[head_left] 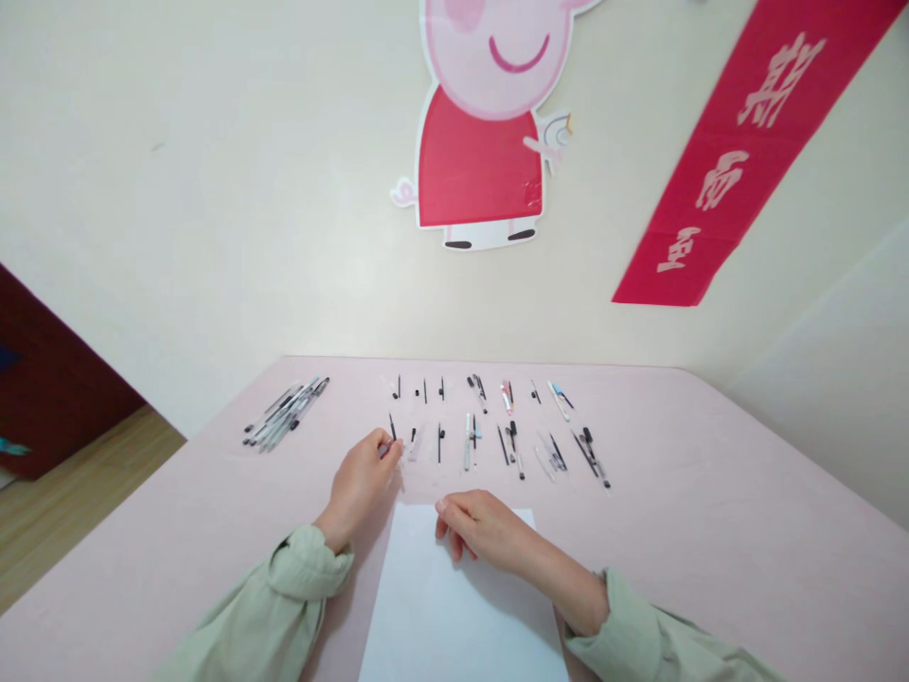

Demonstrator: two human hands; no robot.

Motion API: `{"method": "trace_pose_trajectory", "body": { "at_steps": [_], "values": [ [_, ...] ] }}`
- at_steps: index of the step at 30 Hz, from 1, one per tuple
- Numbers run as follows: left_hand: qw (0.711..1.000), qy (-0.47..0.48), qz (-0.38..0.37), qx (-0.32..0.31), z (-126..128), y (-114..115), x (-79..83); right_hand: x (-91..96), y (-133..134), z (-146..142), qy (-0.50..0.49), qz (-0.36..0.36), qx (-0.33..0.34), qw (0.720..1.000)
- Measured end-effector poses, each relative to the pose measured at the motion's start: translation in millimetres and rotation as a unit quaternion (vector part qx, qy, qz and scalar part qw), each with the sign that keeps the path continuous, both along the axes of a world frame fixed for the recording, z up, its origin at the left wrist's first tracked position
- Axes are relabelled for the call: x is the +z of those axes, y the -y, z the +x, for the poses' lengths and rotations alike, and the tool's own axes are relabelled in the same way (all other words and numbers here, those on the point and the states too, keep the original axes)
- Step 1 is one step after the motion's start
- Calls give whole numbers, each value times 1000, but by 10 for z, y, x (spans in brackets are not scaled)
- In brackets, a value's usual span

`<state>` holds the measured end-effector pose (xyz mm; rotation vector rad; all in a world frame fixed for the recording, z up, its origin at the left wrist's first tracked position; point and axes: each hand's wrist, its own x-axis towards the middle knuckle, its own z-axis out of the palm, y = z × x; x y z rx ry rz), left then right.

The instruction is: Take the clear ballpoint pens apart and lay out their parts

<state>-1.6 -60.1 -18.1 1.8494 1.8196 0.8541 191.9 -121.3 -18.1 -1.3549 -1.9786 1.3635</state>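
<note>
We are pinching a small pen part (387,447) between the thumb and fingertips of our left hand (361,485), at the left end of the nearer of two rows of pen pieces (511,445) on the pink table (710,530). Our right hand (487,530) is resting on the top edge of a white paper sheet (440,616), fingers loosely curled and gripping nothing. A bundle of pens (285,414) is lying well apart at far left.
</note>
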Motion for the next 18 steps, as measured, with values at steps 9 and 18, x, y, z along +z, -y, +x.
{"method": "trace_pose_trajectory", "body": {
  "at_steps": [9,18],
  "values": [
    [987,-155,-15,24,-89,-85,-155,-97,-31,6,18,26,3,1000],
    [997,-61,-16,-51,-108,-171,-264,-122,-33,10,18,28,3,999]
  ]
}}
